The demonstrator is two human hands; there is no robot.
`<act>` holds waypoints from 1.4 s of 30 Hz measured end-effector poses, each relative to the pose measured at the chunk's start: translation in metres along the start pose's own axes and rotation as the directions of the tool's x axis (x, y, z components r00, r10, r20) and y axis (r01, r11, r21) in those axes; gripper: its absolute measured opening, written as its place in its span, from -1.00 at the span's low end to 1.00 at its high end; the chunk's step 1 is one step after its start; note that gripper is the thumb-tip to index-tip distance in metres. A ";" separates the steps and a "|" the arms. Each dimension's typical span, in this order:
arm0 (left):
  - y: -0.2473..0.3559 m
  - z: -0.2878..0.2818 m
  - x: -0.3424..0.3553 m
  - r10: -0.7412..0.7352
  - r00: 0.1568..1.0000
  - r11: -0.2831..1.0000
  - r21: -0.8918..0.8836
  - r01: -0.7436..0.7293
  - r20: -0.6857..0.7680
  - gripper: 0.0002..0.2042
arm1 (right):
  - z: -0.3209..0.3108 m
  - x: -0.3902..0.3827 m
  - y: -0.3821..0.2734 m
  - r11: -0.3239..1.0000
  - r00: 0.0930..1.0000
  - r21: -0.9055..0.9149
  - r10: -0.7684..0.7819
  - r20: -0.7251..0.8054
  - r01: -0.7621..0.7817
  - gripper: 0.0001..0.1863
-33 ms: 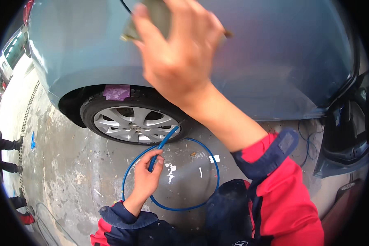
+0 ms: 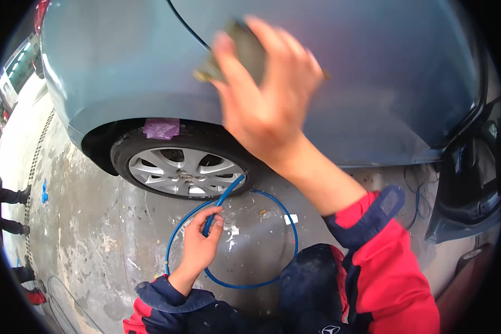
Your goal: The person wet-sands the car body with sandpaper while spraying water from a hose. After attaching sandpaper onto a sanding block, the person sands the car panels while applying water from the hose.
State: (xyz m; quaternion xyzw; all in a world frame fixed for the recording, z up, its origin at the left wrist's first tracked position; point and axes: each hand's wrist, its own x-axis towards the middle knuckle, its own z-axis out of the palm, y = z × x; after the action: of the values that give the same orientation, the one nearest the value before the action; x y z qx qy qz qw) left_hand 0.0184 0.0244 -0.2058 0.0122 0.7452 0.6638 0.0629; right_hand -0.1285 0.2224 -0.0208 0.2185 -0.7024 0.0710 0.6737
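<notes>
My right hand (image 2: 267,94), blurred by motion, grips a flat olive-grey pad (image 2: 245,47) at the blue-grey car body panel (image 2: 373,83), above the wheel arch; whether the pad touches the paint is unclear. Lower down, my left hand (image 2: 202,236) has its fingers around a blue hose (image 2: 228,193), whose upper end reaches the silver wheel (image 2: 185,172). More of this hose lies looped on the floor around my left hand. A crumpled purple piece of plastic or cloth (image 2: 160,129) rests on the black tyre, under the arch.
Another person's legs (image 2: 11,195) show at the far left. A small blue object (image 2: 44,191) lies on the stained concrete floor (image 2: 89,222). At the right are a dark detached car panel (image 2: 462,195) and more thin hose (image 2: 416,201). My own knee (image 2: 306,273) is below.
My right hand and the pad have moved right and slightly down across the panel, uncovering more of the dark seam at the upper left. My left hand is nearly unchanged on the hose.
</notes>
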 end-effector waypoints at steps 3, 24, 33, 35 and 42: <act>-0.005 -0.004 0.000 0.039 0.999 0.999 -0.025 -0.040 -0.003 -0.72 | -0.032 -0.056 0.020 1.000 1.000 0.010 -0.006 0.003 0.006 -0.57; 0.044 -0.010 -0.012 0.078 0.980 0.997 -0.007 -0.081 -0.181 -0.76 | -0.165 -0.292 0.093 0.950 0.825 0.021 0.260 0.502 -0.312 -0.46; 0.169 -0.074 -0.012 0.502 0.758 0.862 0.173 -0.476 -0.417 -0.63 | -0.312 -0.459 0.015 0.505 0.228 -0.153 0.613 0.756 -0.850 -0.41; 0.193 -0.070 0.002 0.550 0.733 0.834 0.235 -0.498 -0.400 -0.54 | -0.324 -0.482 -0.006 0.342 0.081 -0.159 0.591 0.802 -0.926 -0.42; 0.191 -0.019 0.013 0.398 0.902 0.904 0.239 -0.355 -0.166 -0.54 | -0.324 -0.503 -0.016 0.148 0.005 -0.120 0.653 0.757 -0.982 -0.41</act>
State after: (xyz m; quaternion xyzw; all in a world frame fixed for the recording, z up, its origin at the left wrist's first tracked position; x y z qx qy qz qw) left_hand -0.0094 0.0301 -0.0156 0.0924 0.7946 0.5815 -0.1480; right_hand 0.1731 0.4421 -0.4891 -0.1006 -0.8257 0.5444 0.1088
